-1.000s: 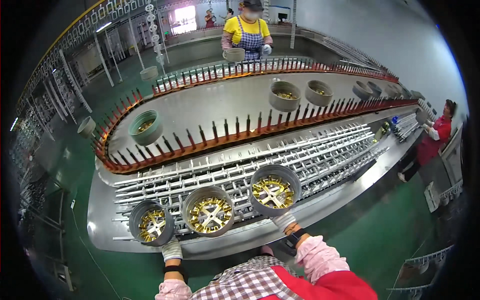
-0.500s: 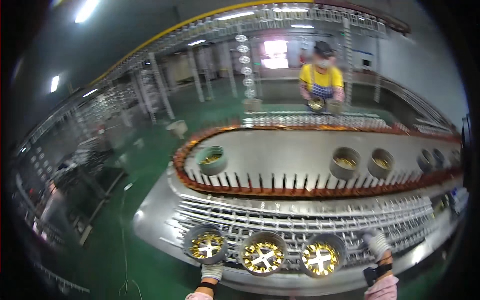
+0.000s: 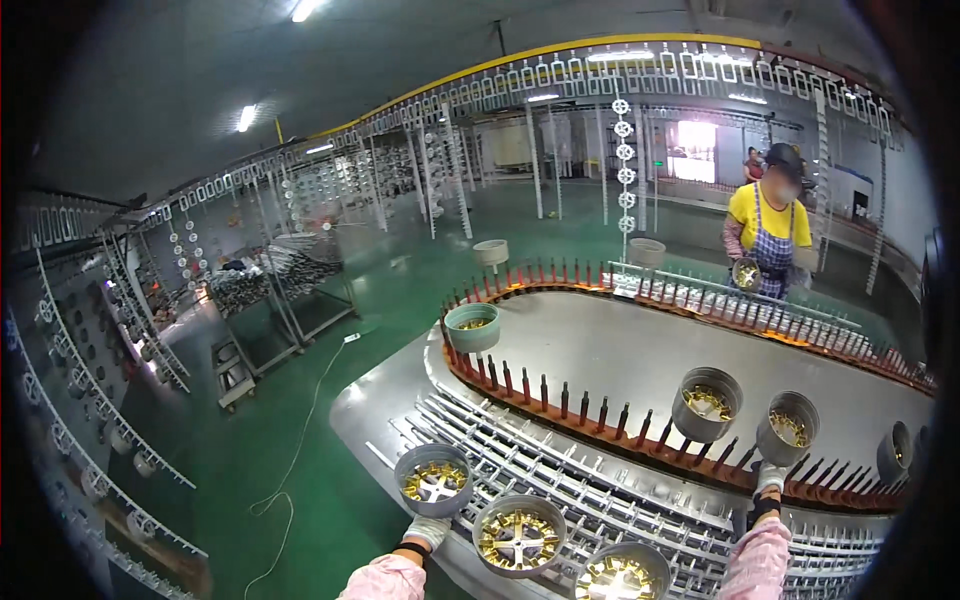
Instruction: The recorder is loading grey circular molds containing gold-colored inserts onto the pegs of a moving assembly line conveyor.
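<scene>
My left hand (image 3: 428, 531), in a pale work glove, rests against the near side of a round grey tub (image 3: 438, 508). Its fingers are largely hidden by that tub. Small brass-coloured parts and a pale cross shape show inside. Two similar tubs stand to its right, a middle one (image 3: 521, 573) and a nearer one (image 3: 664, 578). My right hand (image 3: 770, 478), also gloved, is stretched forward to the near wall of another grey tub (image 3: 776, 450) holding brass-coloured parts. How its fingers lie is hidden.
Silver slotted bars (image 3: 560, 484) line the steel table's near side. Upright dark pins (image 3: 602, 412) run along a reddish track. Another grey tub (image 3: 705, 432) and a green tub (image 3: 474, 342) stand beyond. A co-worker in yellow (image 3: 770, 215) holds a tub across the table.
The view has swung left. My right hand has moved forward from beside the near tubs to a tub past the pins. My left hand stays by the leftmost tub.
</scene>
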A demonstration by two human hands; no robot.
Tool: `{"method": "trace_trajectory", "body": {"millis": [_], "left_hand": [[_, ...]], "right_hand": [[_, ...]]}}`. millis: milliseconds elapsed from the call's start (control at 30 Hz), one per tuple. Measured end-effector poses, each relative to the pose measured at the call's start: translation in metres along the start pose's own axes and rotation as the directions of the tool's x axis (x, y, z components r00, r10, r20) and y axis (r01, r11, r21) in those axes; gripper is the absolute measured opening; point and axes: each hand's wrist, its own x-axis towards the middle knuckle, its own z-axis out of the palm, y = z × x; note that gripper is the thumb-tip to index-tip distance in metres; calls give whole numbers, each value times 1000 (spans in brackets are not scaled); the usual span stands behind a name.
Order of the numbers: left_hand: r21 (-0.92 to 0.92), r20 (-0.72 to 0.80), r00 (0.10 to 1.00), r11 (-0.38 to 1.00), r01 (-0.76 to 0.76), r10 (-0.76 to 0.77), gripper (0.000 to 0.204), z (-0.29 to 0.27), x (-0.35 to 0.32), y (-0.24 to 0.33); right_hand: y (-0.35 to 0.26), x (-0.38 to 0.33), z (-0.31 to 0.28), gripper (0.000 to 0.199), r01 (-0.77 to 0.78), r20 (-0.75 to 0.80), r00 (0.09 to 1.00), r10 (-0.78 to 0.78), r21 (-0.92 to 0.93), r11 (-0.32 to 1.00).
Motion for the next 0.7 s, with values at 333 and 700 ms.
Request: {"method": "trace_trajectory", "body": {"millis": [333,700], "left_hand": [[74,204,978,997,33,-47,36,10,1,8],[452,419,908,874,-177,-33,30,14,17,-21]], "right_hand": [[-38,-68,-189,43,231,-152,953,-263,-201,952],[-52,-324,-283,27,168,-208,955,-212,-209,963]]}}
